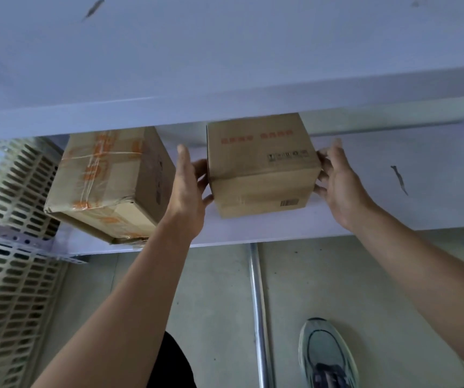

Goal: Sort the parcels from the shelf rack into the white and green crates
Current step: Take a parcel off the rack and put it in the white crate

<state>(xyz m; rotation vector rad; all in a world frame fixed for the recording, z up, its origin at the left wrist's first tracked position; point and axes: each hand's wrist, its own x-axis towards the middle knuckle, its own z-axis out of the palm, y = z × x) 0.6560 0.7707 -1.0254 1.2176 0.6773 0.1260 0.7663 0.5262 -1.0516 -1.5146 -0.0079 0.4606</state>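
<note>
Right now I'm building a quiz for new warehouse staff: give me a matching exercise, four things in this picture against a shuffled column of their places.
Things: 1 taped parcel; 2 red-printed parcel; 3 shoe; 4 white slotted crate.
Places: A on the floor; B between left hand and right hand; C left end of the shelf; D far left, beside the shelf.
Pairs: 1-C; 2-B; 3-A; 4-D.

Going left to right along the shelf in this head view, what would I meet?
White crate → taped box → left hand → plain box → right hand → dark scuff.
</note>
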